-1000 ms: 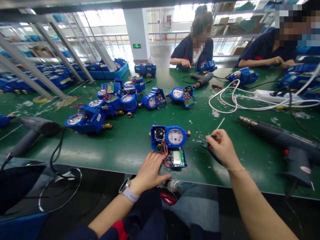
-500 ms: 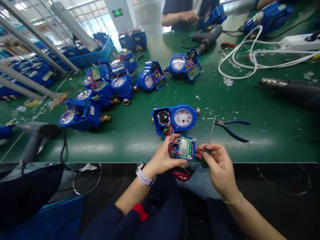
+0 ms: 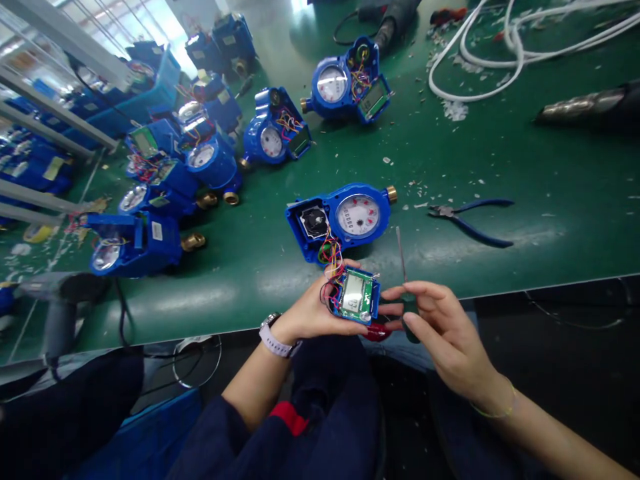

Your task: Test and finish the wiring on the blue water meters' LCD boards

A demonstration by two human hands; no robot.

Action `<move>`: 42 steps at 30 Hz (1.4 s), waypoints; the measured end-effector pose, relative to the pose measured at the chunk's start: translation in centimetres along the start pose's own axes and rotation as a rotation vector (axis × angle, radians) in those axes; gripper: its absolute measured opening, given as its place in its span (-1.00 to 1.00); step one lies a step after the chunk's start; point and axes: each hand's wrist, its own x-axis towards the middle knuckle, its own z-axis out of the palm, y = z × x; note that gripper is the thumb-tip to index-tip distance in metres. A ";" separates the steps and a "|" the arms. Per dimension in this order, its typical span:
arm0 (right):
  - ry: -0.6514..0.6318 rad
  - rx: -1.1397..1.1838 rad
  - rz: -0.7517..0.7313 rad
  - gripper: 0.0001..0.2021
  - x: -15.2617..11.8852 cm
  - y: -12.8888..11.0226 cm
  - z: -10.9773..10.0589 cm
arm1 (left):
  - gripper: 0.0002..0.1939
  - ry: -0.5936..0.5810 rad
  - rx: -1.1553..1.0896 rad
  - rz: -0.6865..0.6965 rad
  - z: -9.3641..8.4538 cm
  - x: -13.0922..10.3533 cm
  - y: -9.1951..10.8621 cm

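My left hand [image 3: 313, 308] is closed around a display module [image 3: 356, 297], a green circuit board with a small LCD in a blue frame. Coloured wires [image 3: 334, 257] run from it to an opened blue water meter [image 3: 357, 217], which lies on the bench with its dial facing up. In my right hand [image 3: 445, 330] is a small screwdriver [image 3: 410, 312] with a dark green handle, its thin shaft pointing up and away from me. The screwdriver's tip is apart from the module, while my right fingers reach close to the module's right edge.
Pliers [image 3: 467, 220] with blue handles lie right of the meter. Several other blue meters [image 3: 273, 130] stand at the back and left. One heat gun [image 3: 585, 107] is at the right, another [image 3: 70, 300] at the left edge. A white cable [image 3: 470, 93] loops at the back.
The camera view has tilted down and turned, so the bench appears rotated. The screwdriver's shaft now leans left instead of right. The left hand keeps hold of the display module.
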 end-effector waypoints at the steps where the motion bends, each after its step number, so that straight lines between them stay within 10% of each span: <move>1: -0.022 -0.038 -0.023 -0.62 -0.2 -0.4 -0.2 | -0.13 0.001 0.014 0.014 -0.2 0.0 0.1; 10: -0.141 -0.671 -0.261 -0.74 -0.6 -3.9 -2.8 | -0.11 -0.054 0.050 0.060 -0.9 0.3 0.3; 42: -0.435 -1.114 -0.348 -0.58 -1.8 -6.6 -3.8 | 0.05 -0.179 0.153 0.111 -1.7 1.0 -0.9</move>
